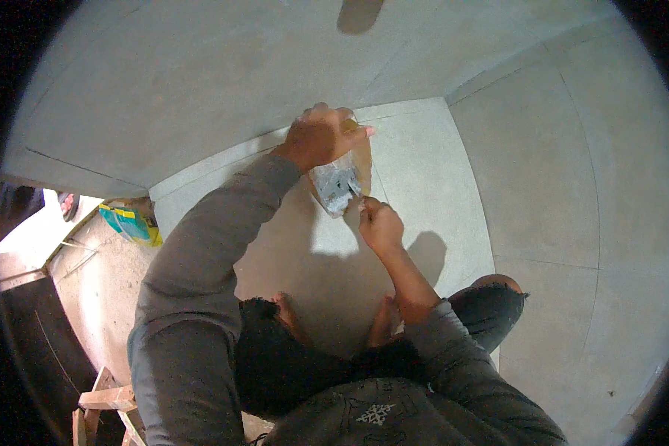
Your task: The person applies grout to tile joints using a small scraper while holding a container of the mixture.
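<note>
My left hand [322, 134] is closed on the upper end of a brownish bag or sheet [359, 157], which has grey paste [334, 186] on its lighter lower part; I cannot tell which it is. My right hand [379, 223] is closed just below it, pinching a small metal tool [355, 189] whose tip is in the paste. Both hands are above the pale tiled floor [431, 186] between the walls.
A grey tiled wall [201, 74] rises ahead, another [557, 223] on the right. At the left lie a yellow and teal sack [130, 223], a bright ledge [30, 245] and a wooden frame [104, 398]. My bare feet and bent knees are below my hands.
</note>
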A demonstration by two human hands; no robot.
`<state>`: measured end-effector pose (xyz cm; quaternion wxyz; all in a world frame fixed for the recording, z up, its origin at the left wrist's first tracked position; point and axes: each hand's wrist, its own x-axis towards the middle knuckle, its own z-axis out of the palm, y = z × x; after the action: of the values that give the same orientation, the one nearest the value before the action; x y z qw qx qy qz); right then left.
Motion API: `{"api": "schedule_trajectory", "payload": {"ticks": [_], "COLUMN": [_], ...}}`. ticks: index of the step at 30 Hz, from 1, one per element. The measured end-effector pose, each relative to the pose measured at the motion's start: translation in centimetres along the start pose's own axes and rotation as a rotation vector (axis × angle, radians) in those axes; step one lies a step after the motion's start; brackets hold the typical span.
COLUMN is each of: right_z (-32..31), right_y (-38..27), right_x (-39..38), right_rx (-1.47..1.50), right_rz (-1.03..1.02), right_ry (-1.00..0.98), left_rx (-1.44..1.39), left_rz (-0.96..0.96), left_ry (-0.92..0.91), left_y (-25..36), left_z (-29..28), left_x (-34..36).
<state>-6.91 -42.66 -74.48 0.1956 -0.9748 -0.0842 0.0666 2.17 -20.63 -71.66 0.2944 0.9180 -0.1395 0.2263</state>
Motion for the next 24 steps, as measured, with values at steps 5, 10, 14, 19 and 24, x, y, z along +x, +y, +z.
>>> {"api": "schedule_trajectory", "payload": {"ticks": [5,10,14,19,24], "right_z": [2.1,1.7,6.6,4.8,5.3], "right_y": [3.0,4.3,5.3,4.8,3.8], "right_x": [-0.6,0.1,-2.4,-1.2,-2.1], "right_rx": [0.313,0.370,0.771,0.738,0.584], "right_rz": [-0.009,0.161,0.086,0.099,-0.057], "right_ry": [-0.031,-0.080,-0.006,0.022,0.098], "left_rx": [0.041,0.042,0.199,0.322,0.114], "left_rz": [-0.029,-0.070,0.208,0.289,0.038], "left_ry": [-0.041,-0.017,0.037,0.024,0.003], "left_y": [1.9,1.1,-1.0,-0.1,-0.5], "left_z": [-0.4,-0.8,1.7,-0.9,1.6], "left_x": [0.7,0.2,0.1,0.3,0.6]}}
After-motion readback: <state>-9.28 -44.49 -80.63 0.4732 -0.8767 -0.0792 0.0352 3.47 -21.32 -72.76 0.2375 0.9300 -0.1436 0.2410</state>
